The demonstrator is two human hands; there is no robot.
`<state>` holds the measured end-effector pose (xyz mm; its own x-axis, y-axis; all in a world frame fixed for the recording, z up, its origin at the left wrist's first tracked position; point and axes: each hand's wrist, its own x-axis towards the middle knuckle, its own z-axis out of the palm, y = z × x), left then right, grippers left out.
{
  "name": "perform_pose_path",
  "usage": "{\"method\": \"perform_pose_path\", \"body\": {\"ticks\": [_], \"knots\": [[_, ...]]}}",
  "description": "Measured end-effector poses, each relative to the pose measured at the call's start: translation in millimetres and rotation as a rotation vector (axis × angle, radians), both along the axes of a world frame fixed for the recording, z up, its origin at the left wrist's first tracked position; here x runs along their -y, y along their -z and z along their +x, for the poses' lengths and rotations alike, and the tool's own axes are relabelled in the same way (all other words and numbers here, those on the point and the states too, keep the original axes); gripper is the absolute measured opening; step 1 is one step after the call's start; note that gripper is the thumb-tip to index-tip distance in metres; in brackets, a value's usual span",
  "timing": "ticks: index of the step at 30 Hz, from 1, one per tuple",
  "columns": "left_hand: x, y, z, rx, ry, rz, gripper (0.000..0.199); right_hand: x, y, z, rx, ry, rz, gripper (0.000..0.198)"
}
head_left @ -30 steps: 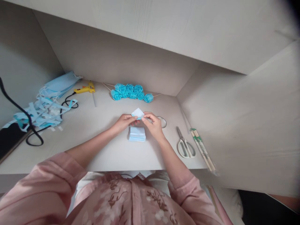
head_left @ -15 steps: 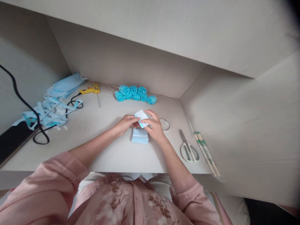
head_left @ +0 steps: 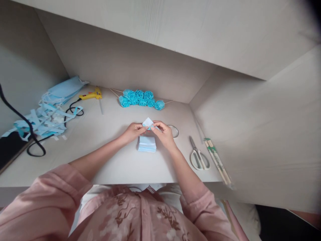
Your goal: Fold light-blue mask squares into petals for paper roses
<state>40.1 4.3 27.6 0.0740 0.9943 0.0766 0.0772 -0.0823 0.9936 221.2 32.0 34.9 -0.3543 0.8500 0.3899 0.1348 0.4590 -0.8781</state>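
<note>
Now holds the small pale square point(head_left: 147, 122) with one corner pointing up and away, pinching the turquoise lower edge near both thumbs. Grips one side with the left hand point(head_left: 134, 131), thumb against fingers, and the other with the right hand point(head_left: 162, 130), likewise closed in a pinch. Keeps it raised over the desk point(head_left: 117, 170), just beyond the stack of pale pieces point(head_left: 146, 144). Points, most likely, to folding or rolling along that lower edge rather than just turning; too small to tell how tightly.

Against half a second earlier, no longer displays the square flat and broad, nor the right hand spread across its upper edge; looks much like a second ago. Leaves in the same layout the stack, the turquoise flowers point(head_left: 139, 94), the yellow glue gun point(head_left: 89, 96) and the scissors point(head_left: 197, 152).
</note>
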Motion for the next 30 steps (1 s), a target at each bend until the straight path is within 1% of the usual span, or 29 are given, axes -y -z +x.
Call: {"method": "perform_pose_path", "body": {"ticks": [4, 6, 8, 10, 12, 15, 21, 26, 30], "knots": [[0.2, -0.7, -0.1, -0.009, 0.016, 0.009, 0.046, -1.5, 3.1, -0.3, 0.009, 0.028, -0.066, 0.018], [1.0, -2.5, 0.4, 0.006, 0.026, -0.003, 0.045, -1.7, 3.4, -0.8, -0.020, 0.035, -0.093, 0.020], [2.1, -4.6, 1.3, 0.019, 0.047, -0.017, 0.044, -1.5, 2.9, -1.8, -0.090, 0.009, -0.134, 0.029], [3.0, -6.0, 2.4, 0.041, 0.074, -0.022, 0.042, -1.2, 2.4, -3.5, -0.158, -0.025, -0.177, 0.042], [3.5, -6.6, 3.1, 0.074, 0.082, -0.018, 0.040, -0.9, 2.3, -5.2, -0.192, -0.048, -0.207, 0.051], [3.6, -7.2, 2.8, 0.108, 0.049, -0.014, 0.036, -0.2, 3.0, -7.2, -0.214, -0.080, -0.242, 0.059], [5.3, -12.7, 1.3, 0.189, 0.011, -0.015, 0.036, 2.1, 3.2, -8.4, -0.234, -0.150, -0.335, 0.080], [6.1, -13.7, 2.5, 0.210, 0.001, -0.032, 0.039, 4.4, 0.6, -7.5, -0.212, -0.139, -0.350, 0.081], [5.9, -12.4, 2.4, 0.194, 0.008, -0.025, 0.040, 4.5, -0.7, -7.2, -0.208, -0.118, -0.331, 0.074]]}}
